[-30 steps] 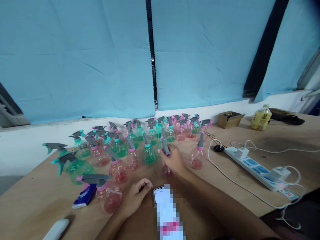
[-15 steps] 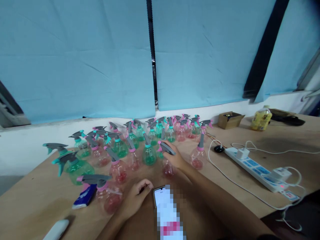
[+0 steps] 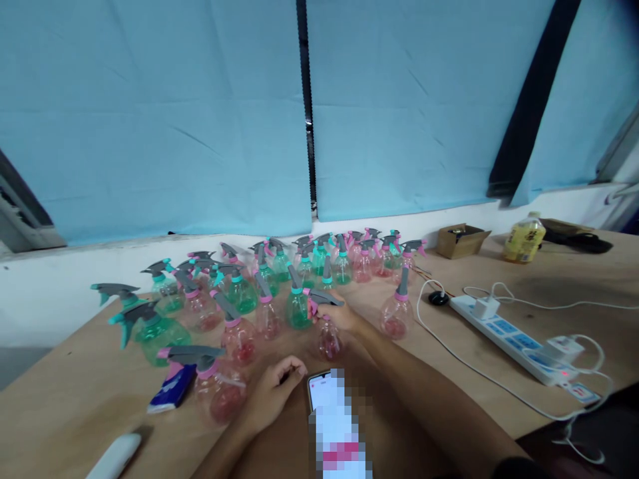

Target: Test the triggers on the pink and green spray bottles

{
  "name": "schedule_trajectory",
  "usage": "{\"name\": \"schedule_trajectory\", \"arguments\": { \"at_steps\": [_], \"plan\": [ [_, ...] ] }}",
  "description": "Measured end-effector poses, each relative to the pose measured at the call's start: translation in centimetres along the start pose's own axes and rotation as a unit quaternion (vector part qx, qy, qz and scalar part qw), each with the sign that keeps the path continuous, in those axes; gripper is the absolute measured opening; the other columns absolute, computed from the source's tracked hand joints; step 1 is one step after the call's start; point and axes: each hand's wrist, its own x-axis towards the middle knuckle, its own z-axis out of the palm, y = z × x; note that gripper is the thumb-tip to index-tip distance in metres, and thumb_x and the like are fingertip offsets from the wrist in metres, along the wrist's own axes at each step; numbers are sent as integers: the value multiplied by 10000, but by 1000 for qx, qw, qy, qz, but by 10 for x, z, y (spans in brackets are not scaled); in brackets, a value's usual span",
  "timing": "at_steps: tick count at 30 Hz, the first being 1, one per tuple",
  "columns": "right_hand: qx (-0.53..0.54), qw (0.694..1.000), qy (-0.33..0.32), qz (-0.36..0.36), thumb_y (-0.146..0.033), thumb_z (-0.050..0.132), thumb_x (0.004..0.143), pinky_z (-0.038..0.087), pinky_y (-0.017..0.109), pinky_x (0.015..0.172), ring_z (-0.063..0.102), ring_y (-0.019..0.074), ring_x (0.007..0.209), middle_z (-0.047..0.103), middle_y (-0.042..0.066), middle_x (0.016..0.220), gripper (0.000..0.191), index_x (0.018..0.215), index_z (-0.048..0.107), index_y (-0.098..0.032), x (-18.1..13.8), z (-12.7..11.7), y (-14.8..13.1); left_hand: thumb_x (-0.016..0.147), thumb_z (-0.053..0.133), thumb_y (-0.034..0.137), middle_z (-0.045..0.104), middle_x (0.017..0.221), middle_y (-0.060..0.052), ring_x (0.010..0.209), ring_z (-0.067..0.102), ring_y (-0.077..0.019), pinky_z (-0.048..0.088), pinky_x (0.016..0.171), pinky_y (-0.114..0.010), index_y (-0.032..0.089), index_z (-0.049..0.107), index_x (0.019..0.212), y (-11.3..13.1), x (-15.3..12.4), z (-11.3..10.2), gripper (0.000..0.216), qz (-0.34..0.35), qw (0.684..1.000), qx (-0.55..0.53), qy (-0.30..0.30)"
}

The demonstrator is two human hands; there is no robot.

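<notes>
My right hand (image 3: 337,313) grips a pink spray bottle (image 3: 329,342) by its grey-and-pink trigger head, whose nozzle points left. The clear round body with reddish liquid hangs below my fingers; whether its base touches the table I cannot tell. My left hand (image 3: 277,392) rests by the table's near side, loosely curled with a gap between thumb and fingers and nothing in it. Beside it on the right is a phone (image 3: 319,392), its screen lit and partly blurred out. A tilted-looking pink spray bottle (image 3: 222,396) stands just left of that hand.
Several green and pink spray bottles (image 3: 299,309) crowd the table's left and back. A single pink bottle (image 3: 395,319) stands right of my right hand. Further right are a power strip (image 3: 514,339) with cables, a cardboard box (image 3: 460,243) and a yellow-labelled bottle (image 3: 523,241). A blue packet (image 3: 172,389) lies left.
My right hand has shifted slightly left and towards me with the pink spray bottle, and its fingers now wrap by the trigger. My left hand has stayed put.
</notes>
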Motion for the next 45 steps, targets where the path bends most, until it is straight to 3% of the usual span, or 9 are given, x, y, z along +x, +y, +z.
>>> {"name": "schedule_trajectory", "arguments": {
  "at_steps": [6, 14, 20, 28, 35, 41, 45],
  "plan": [
    [-41, 998, -19, -39, -175, 509, 611, 387, 221, 546, 558, 124, 583, 632, -12, 638, 273, 802, 704, -177, 1, -1, -4, 944, 443, 508, 663, 847, 1, 858, 591, -202, 427, 781, -276, 213, 644, 874, 2, 0, 0, 364, -1, 1000, -5, -1],
    [-21, 1000, 4, -13, -194, 513, 609, 400, 243, 555, 552, 132, 577, 626, 5, 645, 157, 674, 655, -175, 2, -1, 7, 936, 434, 535, 657, 830, 2, 846, 582, -201, 434, 766, -267, 219, 641, 857, 3, 0, -2, 386, -4, 1000, 15, 5],
    [-53, 998, -1, -37, -182, 503, 604, 388, 236, 577, 528, 131, 612, 614, -14, 635, 235, 755, 684, -186, -2, 3, -1, 945, 431, 528, 668, 851, 5, 840, 593, -197, 431, 783, -273, 218, 647, 875, 1, 0, 0, 384, 0, 1000, 18, 7],
    [-11, 999, 33, -28, -180, 534, 612, 381, 238, 564, 516, 125, 583, 610, -1, 648, 119, 660, 643, -179, -2, 7, -2, 943, 430, 511, 653, 822, 12, 837, 580, -194, 419, 752, -258, 217, 642, 863, 5, -2, -2, 371, -10, 1000, 9, 3],
    [-65, 996, 40, -37, -197, 518, 629, 396, 250, 604, 493, 131, 603, 585, -11, 639, 213, 750, 692, -203, -4, 9, -4, 939, 432, 533, 654, 822, 5, 838, 579, -201, 425, 760, -264, 219, 644, 859, 2, -1, 0, 388, -6, 1000, 11, 9],
    [-31, 999, 38, -14, -197, 533, 610, 359, 236, 543, 501, 132, 597, 589, 0, 644, 117, 658, 640, -188, -2, 9, 2, 946, 422, 524, 641, 809, 7, 818, 567, -192, 413, 743, -266, 211, 640, 861, 3, -1, 0, 391, 1, 1000, 9, -1],
    [-39, 998, 37, -33, -180, 526, 627, 372, 234, 569, 497, 125, 603, 600, 0, 666, 155, 699, 663, -189, -3, 8, 3, 946, 425, 526, 623, 792, 13, 775, 551, -179, 398, 717, -261, 210, 642, 872, 4, -2, -1, 391, -3, 1000, 11, 3]
  ]
}}
